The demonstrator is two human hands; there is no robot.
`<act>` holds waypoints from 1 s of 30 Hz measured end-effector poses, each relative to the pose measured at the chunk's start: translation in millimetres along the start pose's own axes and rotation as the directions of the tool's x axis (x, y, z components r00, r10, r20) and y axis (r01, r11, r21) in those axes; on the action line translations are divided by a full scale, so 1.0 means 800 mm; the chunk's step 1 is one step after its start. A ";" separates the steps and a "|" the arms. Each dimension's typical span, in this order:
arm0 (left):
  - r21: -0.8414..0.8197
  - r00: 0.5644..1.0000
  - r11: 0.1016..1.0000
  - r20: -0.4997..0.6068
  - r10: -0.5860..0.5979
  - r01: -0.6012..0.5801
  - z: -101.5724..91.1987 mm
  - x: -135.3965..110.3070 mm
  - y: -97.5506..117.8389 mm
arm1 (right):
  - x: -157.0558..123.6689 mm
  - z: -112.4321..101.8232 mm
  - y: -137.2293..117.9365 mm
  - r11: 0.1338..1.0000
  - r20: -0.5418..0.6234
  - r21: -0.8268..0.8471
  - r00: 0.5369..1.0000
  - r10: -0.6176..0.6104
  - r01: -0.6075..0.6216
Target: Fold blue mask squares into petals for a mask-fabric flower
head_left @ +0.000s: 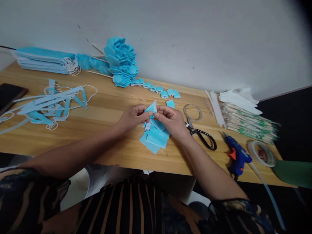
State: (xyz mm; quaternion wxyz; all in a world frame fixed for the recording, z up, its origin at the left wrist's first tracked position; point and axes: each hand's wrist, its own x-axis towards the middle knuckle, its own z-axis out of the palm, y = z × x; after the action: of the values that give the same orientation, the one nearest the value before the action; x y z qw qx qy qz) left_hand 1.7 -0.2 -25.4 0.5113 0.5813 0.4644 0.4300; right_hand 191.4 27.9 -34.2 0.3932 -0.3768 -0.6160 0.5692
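Note:
Between both hands is a small piece of blue mask fabric (151, 107), folded to a point at its top. My left hand (136, 116) pinches its left side, thumb against fingers. From the right, my right hand (170, 119) pinches the same piece with thumb and fingertips. Right beneath the hands lie several flat blue fabric squares (156, 138), loosely stacked on the wooden table (104, 107). A single folded blue petal (170, 103) rests just beyond my right hand. Farther back runs a row of similar folded petals (152, 88).
Scissors (203, 138), a tape ring (192, 112), a blue glue gun (236, 154), a tape roll (261, 153) and packaged sticks (248, 122) lie rightward. Leftward are cut mask strips (52, 105), stacked masks (45, 60) and a phone (11, 96). Blue fabric flowers (120, 60) stand by the wall.

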 end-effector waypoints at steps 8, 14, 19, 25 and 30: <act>0.032 1.000 0.999 -0.004 0.009 -0.009 -0.002 0.000 -0.003 | -0.002 0.001 0.000 0.998 -0.038 -0.058 0.999 -0.009 0.007; -0.048 0.998 0.997 -0.001 -0.067 0.067 0.000 0.002 -0.002 | -0.002 -0.003 -0.002 0.998 -0.070 -0.060 0.998 0.001 -0.006; -0.108 0.995 0.990 -0.028 -0.092 0.088 0.000 0.004 -0.002 | -0.003 -0.005 -0.004 1.000 -0.097 0.008 0.995 0.024 -0.023; -0.099 0.996 0.992 -0.030 -0.080 0.077 -0.001 0.004 -0.004 | -0.003 -0.003 -0.002 0.999 -0.017 -0.018 0.999 0.036 -0.036; -0.082 0.996 0.992 0.014 -0.093 0.093 -0.001 0.004 -0.004 | -0.003 -0.002 -0.003 0.999 0.009 -0.054 1.000 0.010 -0.009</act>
State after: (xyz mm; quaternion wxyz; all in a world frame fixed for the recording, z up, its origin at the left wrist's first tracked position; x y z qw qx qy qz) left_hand 1.1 3.0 -28.1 0.5567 0.5396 0.4702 0.4216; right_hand 193.5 25.9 -31.9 0.3774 -0.3876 -0.6309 0.5562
